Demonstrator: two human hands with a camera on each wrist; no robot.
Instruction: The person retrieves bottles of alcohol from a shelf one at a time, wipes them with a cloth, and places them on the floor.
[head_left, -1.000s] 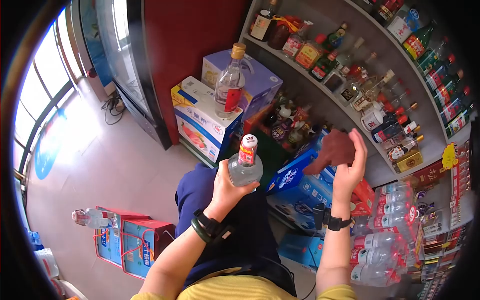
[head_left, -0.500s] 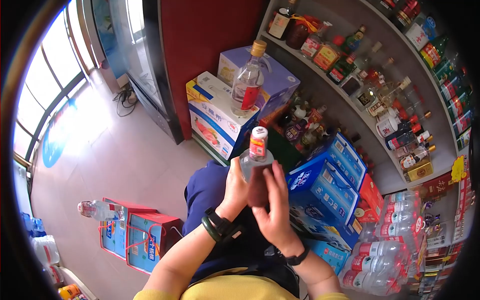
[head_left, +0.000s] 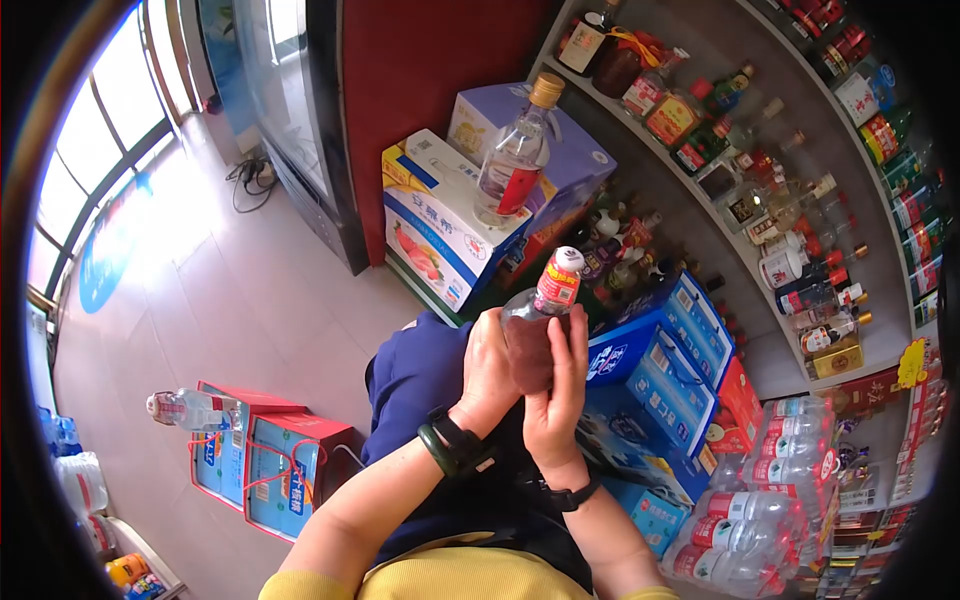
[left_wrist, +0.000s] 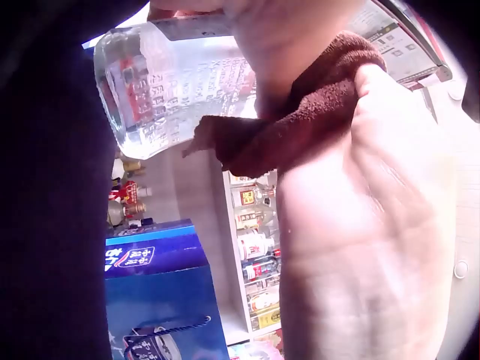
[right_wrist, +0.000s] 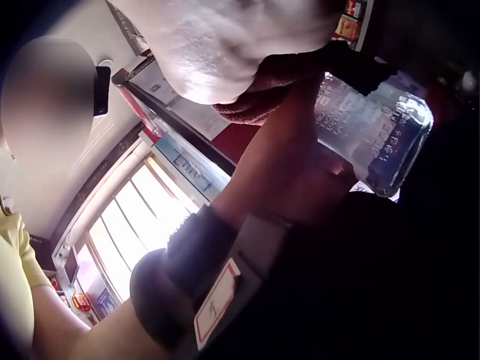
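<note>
A clear glass bottle [head_left: 555, 290] with a white cap and a red neck label tilts in front of the person's lap. The left hand [head_left: 487, 372] grips its body from the left. With the right hand [head_left: 558, 405], the person holds a brown cloth [head_left: 530, 352] against the bottle's side, covering much of the body. Seen from the left wrist, the bottle's embossed base [left_wrist: 150, 94] points left, and the cloth [left_wrist: 300, 124] is bunched between hand and bottle. The right wrist view shows the bottle's lower end [right_wrist: 375, 135] past the left hand [right_wrist: 281, 161].
A larger clear bottle [head_left: 515, 165] stands on a white carton [head_left: 440, 215]. Blue gift boxes [head_left: 645, 385] and packs of water bottles [head_left: 745, 530] are at the right, below a curved shelf [head_left: 690, 170] of liquor bottles. Red-and-blue gift bags [head_left: 285, 480] with a bottle [head_left: 195, 408] stand at the left.
The right hand has come in from the right and brought the brown cloth onto the bottle. Bottle and both hands have since shifted slightly up and right, with the bottle tilting more.
</note>
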